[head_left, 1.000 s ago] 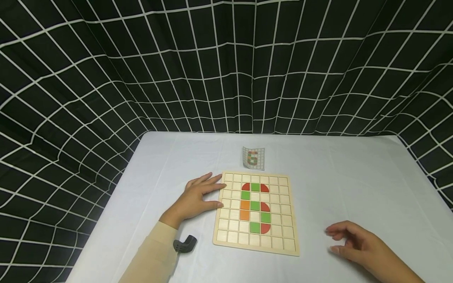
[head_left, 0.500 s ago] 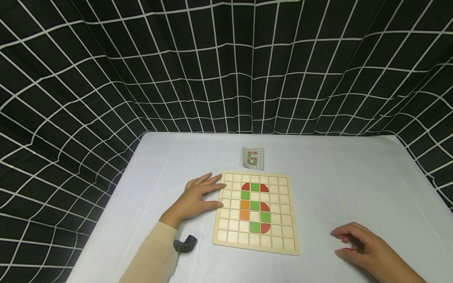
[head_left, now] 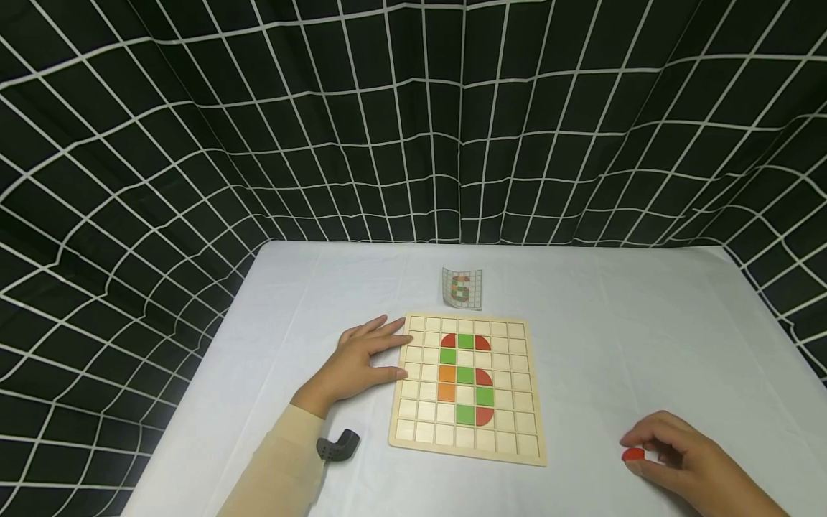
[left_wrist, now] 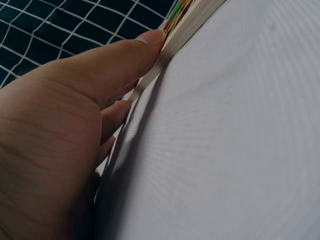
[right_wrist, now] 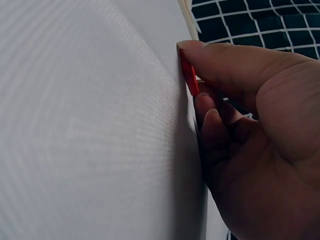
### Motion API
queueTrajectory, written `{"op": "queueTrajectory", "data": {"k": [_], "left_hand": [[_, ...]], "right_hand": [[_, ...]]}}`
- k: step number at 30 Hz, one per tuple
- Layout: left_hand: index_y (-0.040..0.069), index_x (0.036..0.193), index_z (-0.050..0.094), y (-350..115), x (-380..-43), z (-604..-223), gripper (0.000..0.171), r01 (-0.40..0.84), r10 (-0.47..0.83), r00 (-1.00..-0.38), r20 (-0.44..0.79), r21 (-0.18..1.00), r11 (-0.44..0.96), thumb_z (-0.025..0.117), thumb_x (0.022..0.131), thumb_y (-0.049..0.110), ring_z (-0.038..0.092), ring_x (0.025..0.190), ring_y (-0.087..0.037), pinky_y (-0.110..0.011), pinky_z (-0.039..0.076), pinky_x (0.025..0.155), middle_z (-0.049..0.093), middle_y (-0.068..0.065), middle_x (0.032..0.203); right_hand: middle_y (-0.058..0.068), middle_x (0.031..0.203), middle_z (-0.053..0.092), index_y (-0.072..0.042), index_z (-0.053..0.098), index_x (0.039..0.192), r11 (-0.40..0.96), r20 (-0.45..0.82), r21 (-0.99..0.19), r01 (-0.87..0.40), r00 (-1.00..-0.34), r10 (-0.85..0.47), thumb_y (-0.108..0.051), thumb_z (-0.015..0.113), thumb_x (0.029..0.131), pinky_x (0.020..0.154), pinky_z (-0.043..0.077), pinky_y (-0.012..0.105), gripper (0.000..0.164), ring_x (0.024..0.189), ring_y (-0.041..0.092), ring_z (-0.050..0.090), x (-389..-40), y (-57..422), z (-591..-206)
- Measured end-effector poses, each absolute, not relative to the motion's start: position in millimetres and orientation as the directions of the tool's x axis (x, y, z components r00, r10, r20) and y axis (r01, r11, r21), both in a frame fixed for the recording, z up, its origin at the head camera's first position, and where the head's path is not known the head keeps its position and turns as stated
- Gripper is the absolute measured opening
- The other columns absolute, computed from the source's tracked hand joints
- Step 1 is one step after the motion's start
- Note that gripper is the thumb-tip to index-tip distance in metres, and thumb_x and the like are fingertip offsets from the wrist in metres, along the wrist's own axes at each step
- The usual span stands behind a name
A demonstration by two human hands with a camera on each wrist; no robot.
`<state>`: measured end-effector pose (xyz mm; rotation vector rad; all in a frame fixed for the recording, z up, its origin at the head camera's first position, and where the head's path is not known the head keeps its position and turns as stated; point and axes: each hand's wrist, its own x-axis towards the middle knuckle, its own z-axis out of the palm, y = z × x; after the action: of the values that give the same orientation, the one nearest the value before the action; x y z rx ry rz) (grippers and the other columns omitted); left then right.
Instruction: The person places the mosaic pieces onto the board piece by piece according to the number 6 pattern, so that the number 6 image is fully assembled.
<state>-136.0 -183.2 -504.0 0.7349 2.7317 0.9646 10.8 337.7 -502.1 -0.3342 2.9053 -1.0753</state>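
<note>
A square wooden grid board (head_left: 535, 438) lies on the white table, with red, green and orange tiles set in some of its cells. My left hand (head_left: 357, 366) rests at the board's left edge, thumb and fingers spread and touching the rim. To the right of the board, my right hand (head_left: 683, 459) pinches a small red tile (head_left: 634, 454) between thumb and fingers. In the right wrist view the red tile (right_wrist: 188, 75) stands on edge under the thumb. Part of it is hidden by the fingers.
Beyond the board lies a small curled paper card (head_left: 472, 291) printed with a coloured grid pattern. A black curved object (head_left: 339, 446) sits beside the left sleeve. Black curtains (head_left: 362, 129) with white grid lines surround the table (head_left: 646, 309).
My right hand has shifted a little right and closed its fingers on the red tile, which now shows between thumb and fingertips. The left hand and board have stayed still.
</note>
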Motion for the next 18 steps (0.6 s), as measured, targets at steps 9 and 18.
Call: {"op": "queueTrajectory", "data": {"k": [9,18], "left_hand": [[0.029,0.154,0.066,-183,-137,-505,0.065,0.397,0.498,-0.867,0.018,0.629,0.669,0.085,0.095,0.048,0.022,0.163,-0.022,-0.054,0.012,0.126,0.040,0.009,0.171],[0.029,0.153,0.067,-183,-137,-505,0.065,0.399,0.498,-0.867,0.018,0.622,0.673,0.085,0.095,0.049,0.022,0.162,-0.022,-0.054,0.012,0.126,0.040,0.010,0.171]], "right_hand": [[-0.015,0.099,0.061,-0.025,0.073,0.098,0.699,0.160,-0.646,-0.306,-0.950,-0.268,0.004,0.097,0.073,0.075,0.041,0.008,0.045,0.086,0.002,0.055,10,343,-506],[-0.018,0.097,0.057,-0.019,0.075,0.101,0.721,0.054,-0.640,-0.265,-0.952,-0.302,0.008,0.094,0.073,0.071,0.041,0.008,0.043,0.085,0.002,0.050,12,362,-503]]}}
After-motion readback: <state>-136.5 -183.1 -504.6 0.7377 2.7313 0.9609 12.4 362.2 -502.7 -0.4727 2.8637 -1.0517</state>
